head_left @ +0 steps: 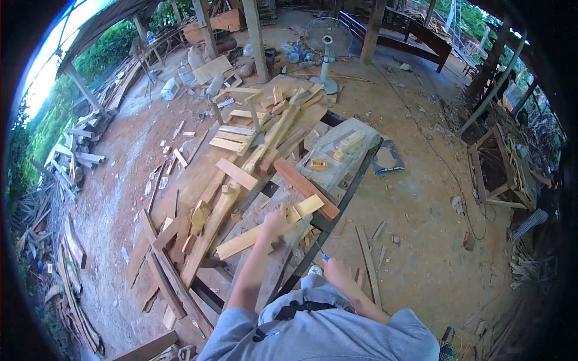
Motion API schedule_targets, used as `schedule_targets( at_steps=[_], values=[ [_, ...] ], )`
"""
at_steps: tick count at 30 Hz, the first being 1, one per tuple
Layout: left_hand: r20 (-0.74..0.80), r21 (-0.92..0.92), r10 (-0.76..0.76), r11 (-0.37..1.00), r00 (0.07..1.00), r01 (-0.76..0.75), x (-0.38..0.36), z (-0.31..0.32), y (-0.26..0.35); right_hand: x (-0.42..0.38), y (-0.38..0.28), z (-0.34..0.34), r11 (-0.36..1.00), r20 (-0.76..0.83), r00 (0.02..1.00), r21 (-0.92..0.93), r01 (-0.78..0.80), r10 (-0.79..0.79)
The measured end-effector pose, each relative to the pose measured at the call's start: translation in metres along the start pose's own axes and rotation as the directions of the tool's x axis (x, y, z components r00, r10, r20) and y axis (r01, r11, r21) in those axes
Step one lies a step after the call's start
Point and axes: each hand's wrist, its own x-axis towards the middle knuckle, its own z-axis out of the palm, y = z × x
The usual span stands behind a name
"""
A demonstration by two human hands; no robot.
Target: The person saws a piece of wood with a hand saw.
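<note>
My left hand (276, 221) is closed on a pale wooden board (241, 242) that lies at a slant across the workbench. The board's far end rests by a reddish-brown plank (306, 188). Low at the bench's right edge, my right hand (338, 272) is wrapped round a blue-handled tool (326, 258). A thin shaft seems to stick out from its handle toward the bench; its tip is too small to make out. Farther up the worktop (355, 129) sits a small yellow wooden block (318, 163), apart from both hands.
Long timbers and offcuts (265, 156) are heaped left of the bench. A standing fan (326, 66) is beyond it, near concrete posts (255, 42). A cable (430, 144) runs over the dirt floor at right, near a wooden frame (494, 159). Loose strips (368, 265) lie beside my right hand.
</note>
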Motion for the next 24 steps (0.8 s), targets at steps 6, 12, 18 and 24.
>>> schedule_targets(
  at_steps=[6,12,18,24],
  values=[
    [-0.069,0.064,0.015,0.998,0.998,-0.01,-0.008,0.006,0.007,0.005,0.007,0.0,1.0,-0.013,1.0,0.013,0.016,-0.015],
    [-0.182,0.254,-0.034,0.964,0.983,0.08,-0.02,0.024,0.013,0.002,0.013,0.016,1.0,-0.008,1.0,0.009,0.008,-0.008],
    [-0.084,0.173,-0.1,0.978,0.991,0.113,-0.011,0.016,0.014,0.045,0.009,0.031,0.983,-0.086,0.992,0.152,0.103,-0.091],
    [-0.098,0.028,-0.008,1.0,0.995,0.01,-0.001,0.006,0.0,0.108,-0.027,0.038,0.979,-0.073,0.979,0.062,0.193,-0.189]
  ],
)
